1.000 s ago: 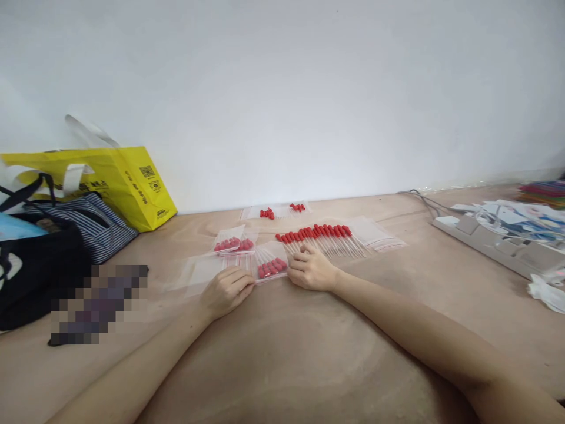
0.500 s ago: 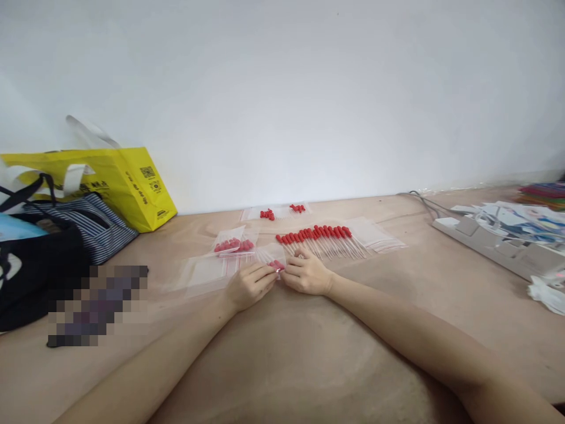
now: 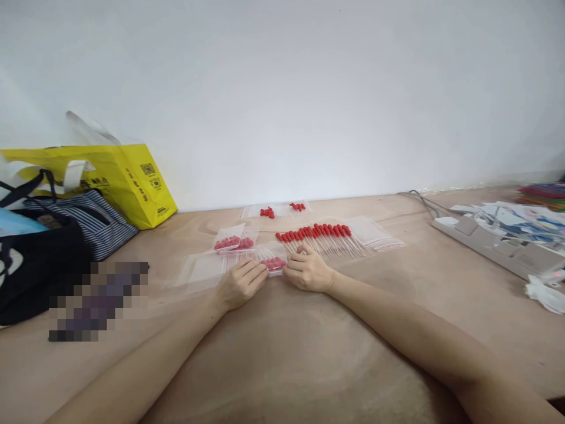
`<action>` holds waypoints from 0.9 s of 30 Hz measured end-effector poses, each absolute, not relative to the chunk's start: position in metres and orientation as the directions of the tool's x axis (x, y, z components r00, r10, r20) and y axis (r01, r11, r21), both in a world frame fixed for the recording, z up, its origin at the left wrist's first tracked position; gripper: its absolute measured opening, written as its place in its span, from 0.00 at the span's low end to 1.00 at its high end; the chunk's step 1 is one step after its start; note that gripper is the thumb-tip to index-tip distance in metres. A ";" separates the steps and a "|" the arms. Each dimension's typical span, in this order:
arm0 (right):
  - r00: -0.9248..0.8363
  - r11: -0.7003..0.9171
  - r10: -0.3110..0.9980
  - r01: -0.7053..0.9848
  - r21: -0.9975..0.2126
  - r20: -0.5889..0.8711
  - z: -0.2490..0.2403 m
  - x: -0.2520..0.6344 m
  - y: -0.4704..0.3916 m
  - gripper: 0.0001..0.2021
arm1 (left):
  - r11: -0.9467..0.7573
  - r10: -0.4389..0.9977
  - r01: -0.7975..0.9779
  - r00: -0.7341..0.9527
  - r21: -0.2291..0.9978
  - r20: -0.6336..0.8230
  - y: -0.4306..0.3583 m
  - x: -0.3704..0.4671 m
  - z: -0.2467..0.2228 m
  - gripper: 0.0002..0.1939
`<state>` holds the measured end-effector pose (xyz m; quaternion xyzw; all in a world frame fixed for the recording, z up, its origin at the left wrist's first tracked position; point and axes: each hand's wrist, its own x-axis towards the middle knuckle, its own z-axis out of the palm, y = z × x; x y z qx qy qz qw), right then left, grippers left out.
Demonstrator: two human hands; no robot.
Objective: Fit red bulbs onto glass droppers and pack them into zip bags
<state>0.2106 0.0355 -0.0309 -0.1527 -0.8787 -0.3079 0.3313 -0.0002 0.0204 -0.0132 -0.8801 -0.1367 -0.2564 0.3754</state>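
Note:
A small clear bag (image 3: 273, 265) with several red-tipped sticks inside lies between my hands. My left hand (image 3: 242, 284) is closed on its left corner, and my right hand (image 3: 308, 272) pinches its right edge. Just beyond my right hand is a row of red-tipped sticks (image 3: 326, 232), fanned side by side. Filled clear bags (image 3: 233, 241) are stacked up and left of my left hand. Flat clear bags (image 3: 203, 271) lie left of my left hand, partly behind it.
More flat bags (image 3: 375, 234) lie right of the row. Near the wall are two bags with red tips (image 3: 267, 212). A yellow bag (image 3: 152, 188) and striped pouch (image 3: 106, 227) stand left; a white power strip (image 3: 494, 244) and papers (image 3: 521, 221) lie right.
My left hand has slid left along the bag's near edge, so more of the red tips inside show. My right hand has hardly moved.

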 end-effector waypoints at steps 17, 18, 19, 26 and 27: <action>-0.703 0.800 0.145 0.498 0.336 0.696 -0.031 0.224 0.035 0.12 | -0.704 0.399 0.685 0.600 -0.187 0.694 0.006 -0.058 -0.013 0.07; -0.708 0.809 0.156 0.492 0.323 0.688 -0.031 0.225 0.033 0.12 | -0.687 0.488 0.724 0.523 -0.062 0.699 0.004 -0.054 -0.012 0.08; -0.715 0.819 0.168 0.485 0.307 0.679 -0.032 0.225 0.031 0.12 | -0.658 0.584 0.750 0.445 0.074 0.678 0.001 -0.049 -0.012 0.08; -0.661 0.905 0.320 0.425 -0.013 0.679 -0.036 0.227 0.006 0.08 | -0.239 0.969 0.442 0.161 0.864 0.186 -0.010 0.003 -0.009 0.16; -0.640 0.909 0.346 0.409 -0.077 0.686 -0.037 0.228 0.002 0.08 | -0.159 0.984 0.367 0.131 0.916 0.118 -0.010 0.008 -0.009 0.16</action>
